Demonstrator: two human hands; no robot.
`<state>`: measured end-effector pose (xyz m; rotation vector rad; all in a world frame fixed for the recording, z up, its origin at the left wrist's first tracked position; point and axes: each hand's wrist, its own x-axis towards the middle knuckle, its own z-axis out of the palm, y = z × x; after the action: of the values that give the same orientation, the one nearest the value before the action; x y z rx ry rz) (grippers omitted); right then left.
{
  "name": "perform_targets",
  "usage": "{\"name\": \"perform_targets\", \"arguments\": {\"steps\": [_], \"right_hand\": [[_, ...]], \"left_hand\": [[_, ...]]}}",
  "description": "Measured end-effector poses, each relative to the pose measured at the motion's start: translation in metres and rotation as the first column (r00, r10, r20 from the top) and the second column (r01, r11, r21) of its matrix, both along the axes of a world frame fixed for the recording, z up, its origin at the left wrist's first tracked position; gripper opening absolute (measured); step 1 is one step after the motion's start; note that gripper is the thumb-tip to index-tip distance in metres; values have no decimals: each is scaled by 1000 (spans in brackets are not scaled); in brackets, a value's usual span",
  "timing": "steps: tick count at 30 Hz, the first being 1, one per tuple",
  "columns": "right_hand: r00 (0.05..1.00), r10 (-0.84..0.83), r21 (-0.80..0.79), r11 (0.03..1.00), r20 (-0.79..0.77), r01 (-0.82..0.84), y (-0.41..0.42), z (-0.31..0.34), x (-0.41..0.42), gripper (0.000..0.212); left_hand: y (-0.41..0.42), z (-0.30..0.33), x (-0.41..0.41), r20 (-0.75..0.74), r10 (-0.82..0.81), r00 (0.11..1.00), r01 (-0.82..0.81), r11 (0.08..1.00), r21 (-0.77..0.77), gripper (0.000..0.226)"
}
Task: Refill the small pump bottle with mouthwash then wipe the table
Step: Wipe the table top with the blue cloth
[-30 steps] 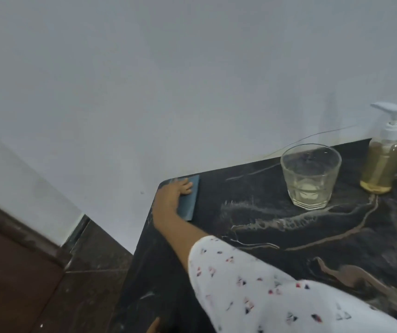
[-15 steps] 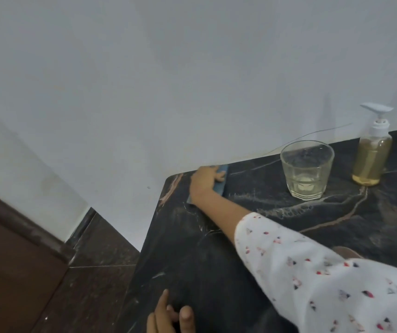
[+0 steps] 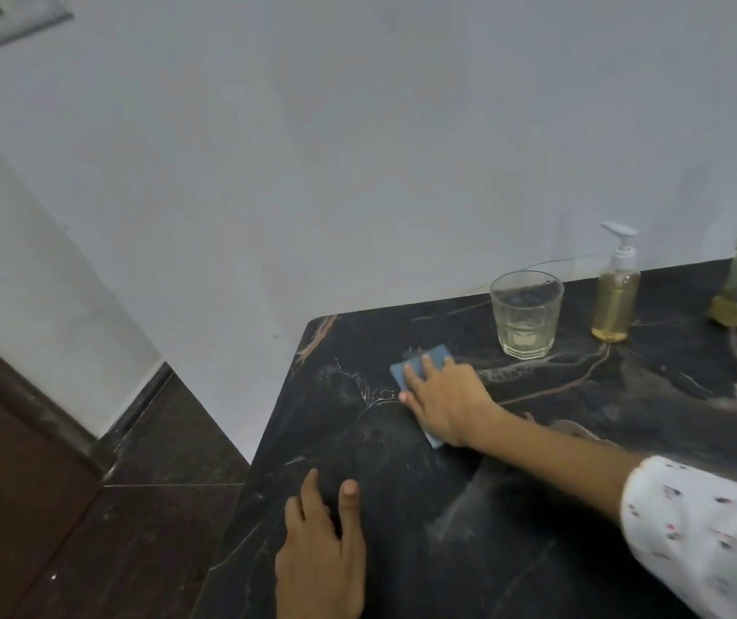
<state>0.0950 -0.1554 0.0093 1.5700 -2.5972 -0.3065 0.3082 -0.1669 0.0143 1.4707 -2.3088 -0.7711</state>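
Head view: right hand (image 3: 444, 402), fingers flat on the blue cloth (image 3: 420, 373), has swept from the desk (image 3: 402, 507) corner toward frame centre; left hand (image 3: 319, 551) rests open; pump bottle (image 3: 616, 292) looks full upper right, so wiping continues.

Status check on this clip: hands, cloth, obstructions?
Right hand flat on blue cloth, left hand open on table. Glass close beside cloth.

Blue cloth (image 3: 420, 368) on black, tan-veined table (image 3: 402, 484); amber liquid in pump bottle (image 3: 615, 301); white sleeve (image 3: 706, 538) with small motifs
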Motion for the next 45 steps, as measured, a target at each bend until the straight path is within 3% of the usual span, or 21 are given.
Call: {"name": "perform_targets", "arguments": {"steps": [2, 4, 8, 10, 12, 15, 18, 20, 24, 29, 35, 38, 42, 45], "right_hand": [[989, 147, 4, 989, 19, -147, 34, -5, 10, 60], [984, 179, 20, 984, -4, -179, 54, -8, 11, 62], [998, -5, -15, 1000, -65, 4, 27, 4, -12, 58], [994, -107, -22, 994, -19, 107, -2, 10, -28, 55], [995, -94, -6, 996, 19, 94, -21, 10, -35, 53], [985, 138, -48, 990, 105, -134, -13, 3, -20, 52], [891, 424, -118, 905, 163, -409, 41, -11, 13, 51], [827, 519, -142, 855, 216, -499, 92, -16, 20, 51], [920, 329, -102, 944, 214, -314, 161, -12, -25, 52], [992, 33, -69, 997, 120, -25, 147, 2, -31, 51], [898, 343, -179, 936, 277, -302, 205, -14, 27, 54], [946, 180, -197, 972, 271, -129, 238, -12, -4, 54], [972, -105, -159, 977, 209, 139, 224, 2, -46, 52], [974, -131, -166, 973, 183, 162, 198, -4, -46, 52]], "left_hand": [[-2, 1, 1, -18, -6, 1000, 6, 1000, 11, 83], [-2, 4, 2, -32, -13, 999, 14, 1000, 10, 86], [-7, 2, -1, -49, -10, 999, 10, 1000, 6, 72], [-7, 1, 0, -49, -19, 999, 19, 1000, 7, 65], [-7, 1, 0, -82, -38, 996, 40, 999, 20, 68], [-7, 1, 0, -131, -48, 990, 54, 998, 39, 77], [0, 2, -7, -137, -49, 989, 56, 998, 43, 81], [9, 4, -11, -145, -60, 988, 65, 997, 34, 80], [33, 9, -16, -177, -132, 975, 139, 990, 28, 77], [61, 19, -30, -208, -223, 953, 228, 974, 2, 63], [77, 24, -68, -246, -384, 890, 365, 923, -121, 43], [72, 28, -102, -261, -443, 858, 408, 895, -179, 41], [60, 34, -159, -312, -414, 855, 395, 910, -124, 56], [48, 32, -201, -373, -332, 867, 343, 938, -37, 87]]}}
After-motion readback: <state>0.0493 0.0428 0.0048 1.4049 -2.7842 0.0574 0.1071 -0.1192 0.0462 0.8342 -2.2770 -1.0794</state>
